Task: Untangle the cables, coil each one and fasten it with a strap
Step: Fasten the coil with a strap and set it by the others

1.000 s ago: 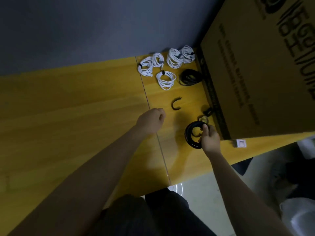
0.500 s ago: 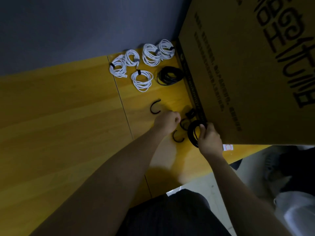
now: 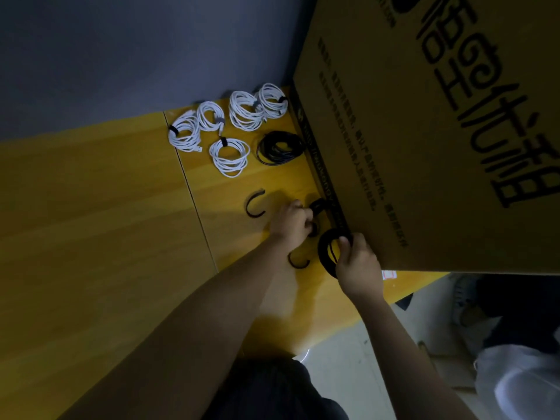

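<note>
Nearly done: five strapped white cable coils (image 3: pixel 230 157) and one black coil (image 3: pixel 280 147) parked by the wall. Right hand (image 3: pixel 359 268) gripping unfastened black cable coil (image 3: pixel 325 253) beside the cardboard box (image 3: pixel 424 147); left hand (image 3: pixel 291 222) curled, apparently pinching a black strap (image 3: pixel 316 206).

Coiled black cable (image 3: pixel 325 253) upright at table edge, pinched in right hand (image 3: pixel 357 265). Five strapped white cable coils (image 3: pixel 230 157), one black coil (image 3: pixel 278 147) flat behind. Curved black straps (image 3: pixel 254 204) loose.

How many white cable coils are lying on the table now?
5, all at the far edge of the table: far-left coil, one beside it, one nearer, a larger one, and one next to the cardboard box. None seems hidden.
</note>
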{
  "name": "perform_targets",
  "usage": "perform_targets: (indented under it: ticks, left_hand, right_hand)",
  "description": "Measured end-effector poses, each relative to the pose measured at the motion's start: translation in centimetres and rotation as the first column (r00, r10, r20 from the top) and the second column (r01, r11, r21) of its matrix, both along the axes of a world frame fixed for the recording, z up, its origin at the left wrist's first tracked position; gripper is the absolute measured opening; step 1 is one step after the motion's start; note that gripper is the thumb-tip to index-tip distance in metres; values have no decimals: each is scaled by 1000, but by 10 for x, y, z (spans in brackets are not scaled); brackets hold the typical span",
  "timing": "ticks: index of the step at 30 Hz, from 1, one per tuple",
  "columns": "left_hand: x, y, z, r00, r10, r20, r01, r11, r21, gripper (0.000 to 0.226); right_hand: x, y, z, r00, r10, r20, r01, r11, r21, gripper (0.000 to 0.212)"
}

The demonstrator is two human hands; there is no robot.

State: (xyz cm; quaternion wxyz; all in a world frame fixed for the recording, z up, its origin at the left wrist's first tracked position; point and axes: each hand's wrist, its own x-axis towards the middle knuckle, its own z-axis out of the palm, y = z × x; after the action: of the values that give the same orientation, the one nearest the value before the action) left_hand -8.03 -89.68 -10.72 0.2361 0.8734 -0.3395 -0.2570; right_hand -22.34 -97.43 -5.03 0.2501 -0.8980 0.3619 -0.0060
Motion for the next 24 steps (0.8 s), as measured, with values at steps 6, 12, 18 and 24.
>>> perform_targets:
  ticks: [6, 12, 18, 24]
  left_hand:
    - [23, 63, 41, 953, 206, -222, -261, 931, -255, 10]
    - [34, 127, 84, 929, 292, -228, -347, 901, -260, 7]
    - [41, 182, 128, 923, 344, -173, -382, 874, -300, 6]
    - [47, 231, 168, 888, 386, -252, -457, 805, -378, 22]
  right_hand:
    - [-3, 15, 19, 978, -63, 199, 6, 962, 274, 29]
    - [30, 52, 44, 926, 43, 375, -211, 883, 419, 27]
    - [71, 88, 85, 813, 297, 502, -489, 815, 310, 27]
    - [101, 111, 126, 554, 707, 438, -790, 613, 10, 29]
